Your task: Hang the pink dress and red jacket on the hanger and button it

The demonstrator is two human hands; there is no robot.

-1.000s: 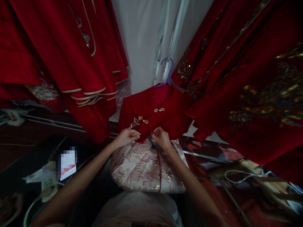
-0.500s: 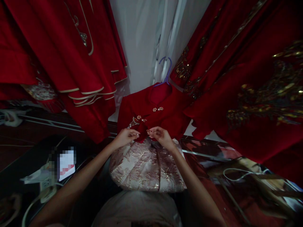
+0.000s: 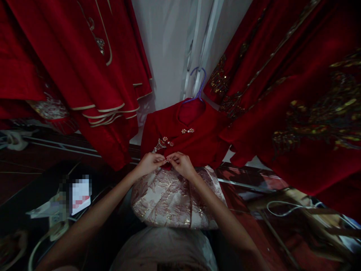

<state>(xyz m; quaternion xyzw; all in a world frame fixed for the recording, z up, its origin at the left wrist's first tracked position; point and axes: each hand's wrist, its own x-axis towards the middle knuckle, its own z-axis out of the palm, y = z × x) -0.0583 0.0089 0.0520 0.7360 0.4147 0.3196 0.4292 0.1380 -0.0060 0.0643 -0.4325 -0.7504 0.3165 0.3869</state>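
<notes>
A red jacket (image 3: 210, 130) with flower-shaped beaded fasteners hangs on a purple hanger (image 3: 202, 84) in front of me. One flower fastener (image 3: 187, 131) sits joined below the neckline, and a second fastener (image 3: 168, 141) lies lower left beside a jewelled brooch (image 3: 160, 145). My left hand (image 3: 151, 164) is closed in a pinch at the jacket's lower front edge. Meeting it from the other side, my right hand (image 3: 182, 164) pinches a small beaded fastener (image 3: 167, 160). The fingertips touch and mostly cover it. Beneath them spreads a pale pink-gold brocade skirt (image 3: 175, 199).
Red garments with pale piping (image 3: 113, 82) hang at left, and sequinned red garments (image 3: 299, 113) at right. On a dark surface at left stand a blurred-out white item (image 3: 81, 195) and a power strip (image 3: 58, 222). A wooden stool (image 3: 265, 207) with a white cable is at right.
My right hand has moved left, carrying its fastener piece to my left hand, so the fingertips now meet. My left hand has stayed nearly in place.
</notes>
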